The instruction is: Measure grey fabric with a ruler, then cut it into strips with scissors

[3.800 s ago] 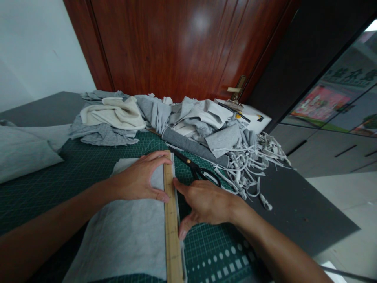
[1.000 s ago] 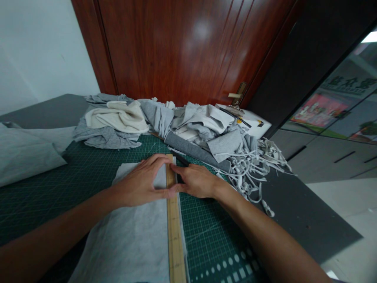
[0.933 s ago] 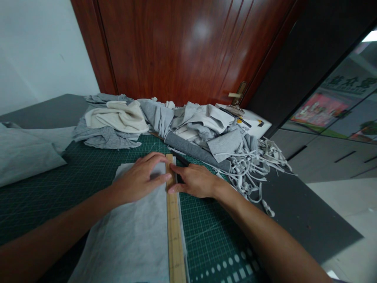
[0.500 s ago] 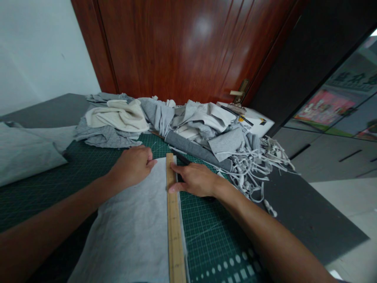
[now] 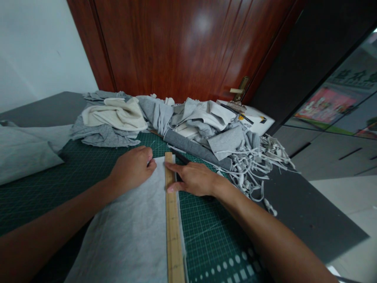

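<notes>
A light grey cloth (image 5: 132, 236) lies on the green cutting mat (image 5: 206, 232), with a wooden ruler (image 5: 173, 236) along its right edge. My left hand (image 5: 134, 165) is closed at the cloth's top left corner, its fingers curled on the fabric. My right hand (image 5: 193, 179) presses thumb and index finger, spread apart, on the upper part of the ruler. A black tool (image 5: 181, 157) shows beyond that hand and runs under it; whether the other fingers hold it is hidden.
Behind the mat lie a cream cloth (image 5: 118, 114), grey scraps (image 5: 206, 114), a dark grey roll (image 5: 196, 149) and tangled strips (image 5: 250, 173). More pale cloth (image 5: 26, 153) is at the left. A clipboard (image 5: 256, 118) stands by the wooden door (image 5: 165, 47).
The index finger of my right hand has shifted slightly left across the ruler. The view has moved a little; otherwise the cloth and my left hand look much the same.
</notes>
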{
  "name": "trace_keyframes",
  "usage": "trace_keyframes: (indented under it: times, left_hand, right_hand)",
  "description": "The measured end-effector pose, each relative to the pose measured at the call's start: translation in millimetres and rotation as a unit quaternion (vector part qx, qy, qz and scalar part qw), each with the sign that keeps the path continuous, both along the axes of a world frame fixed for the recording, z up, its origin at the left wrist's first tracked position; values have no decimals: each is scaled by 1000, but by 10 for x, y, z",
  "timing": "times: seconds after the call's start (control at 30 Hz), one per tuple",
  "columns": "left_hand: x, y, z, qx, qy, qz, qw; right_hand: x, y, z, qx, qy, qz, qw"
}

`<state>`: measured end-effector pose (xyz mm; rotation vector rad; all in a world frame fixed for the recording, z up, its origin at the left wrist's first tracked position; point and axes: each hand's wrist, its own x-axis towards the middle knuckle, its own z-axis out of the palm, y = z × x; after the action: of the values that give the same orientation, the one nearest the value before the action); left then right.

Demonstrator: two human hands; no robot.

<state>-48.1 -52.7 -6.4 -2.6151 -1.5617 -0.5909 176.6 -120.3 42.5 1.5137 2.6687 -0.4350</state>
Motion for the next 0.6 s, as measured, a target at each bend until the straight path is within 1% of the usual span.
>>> trace_keyframes:
  times: [0.2, 0.6]
  left_hand:
    - [-12, 19, -23, 2, -13, 0, 1000]
    - [-10, 21, 40, -9, 7, 14, 1000]
  right_hand:
    - [-1, -5, 14, -2, -6, 16, 1000]
    - [10, -8, -3, 14, -16, 21, 1000]
